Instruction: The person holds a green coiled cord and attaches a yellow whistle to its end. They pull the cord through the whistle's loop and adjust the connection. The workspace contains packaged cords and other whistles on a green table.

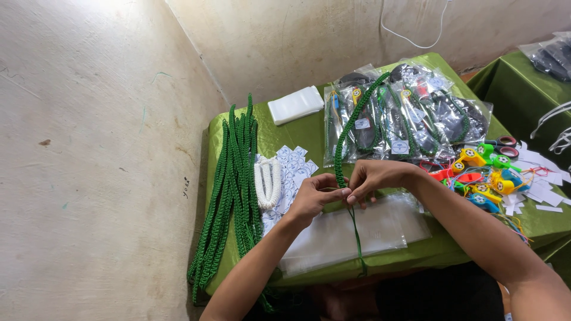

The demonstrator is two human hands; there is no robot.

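Note:
Both my hands meet over the middle of a table with a green cloth (pixel 297 134). My left hand (pixel 314 197) and my right hand (pixel 375 176) pinch the lower part of a green braided cord (pixel 352 126). The cord's braid runs up and away toward the packed bags, and its thin loose end (pixel 357 238) hangs down past the table's front edge. Under my hands lies a stack of clear plastic bags (pixel 357 235).
A bundle of green braided cords (pixel 235 184) drapes over the table's left side. Beside it lie white cords (pixel 267 181) and small paper labels (pixel 294 166). Filled clear bags (pixel 410 113), a white packet (pixel 295 104), colourful whistles (pixel 485 175) and paper slips (pixel 544 178) sit behind and right.

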